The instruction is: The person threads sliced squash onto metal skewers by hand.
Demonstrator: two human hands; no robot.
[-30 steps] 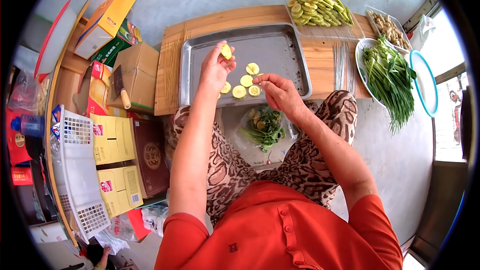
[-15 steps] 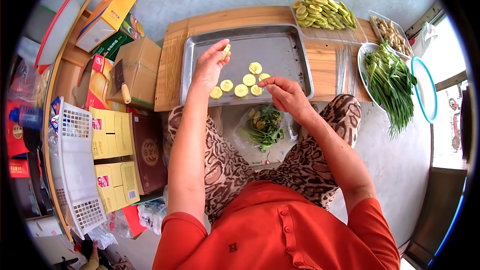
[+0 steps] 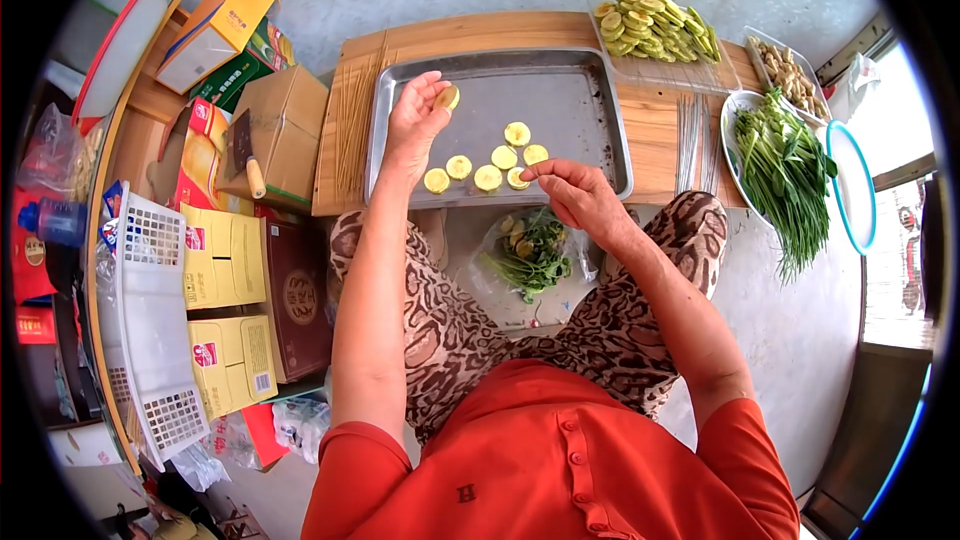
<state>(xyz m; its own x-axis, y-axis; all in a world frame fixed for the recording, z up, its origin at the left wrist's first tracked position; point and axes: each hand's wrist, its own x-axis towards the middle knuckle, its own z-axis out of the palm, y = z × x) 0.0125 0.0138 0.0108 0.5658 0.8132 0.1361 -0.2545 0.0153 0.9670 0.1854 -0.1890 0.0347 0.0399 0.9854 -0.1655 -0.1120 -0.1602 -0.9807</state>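
Our left grip [image 3: 411, 120] pinches vegetable slice [image 3: 450, 98] over metal tray [image 3: 474, 90], seemingly by edge, leaving face exposed. Our right grip [image 3: 580, 198]: fingertips [image 3: 538, 171] close together at nearest loose slice [image 3: 516, 179]; we cannot tell whether they pinch it. Loose slices [image 3: 488, 178] lie flat, single layer, probably for easy picking. Thin sticks [image 3: 688, 145] flank tray on table [image 3: 645, 125], presumably within reach.

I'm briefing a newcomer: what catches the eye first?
Probably the metal tray at upper centre, yellow slices scattered near its closest edge. The left hand holds another slice above it. Farther right, a slice pile sits in a clear container, and greens overhang a white dish.
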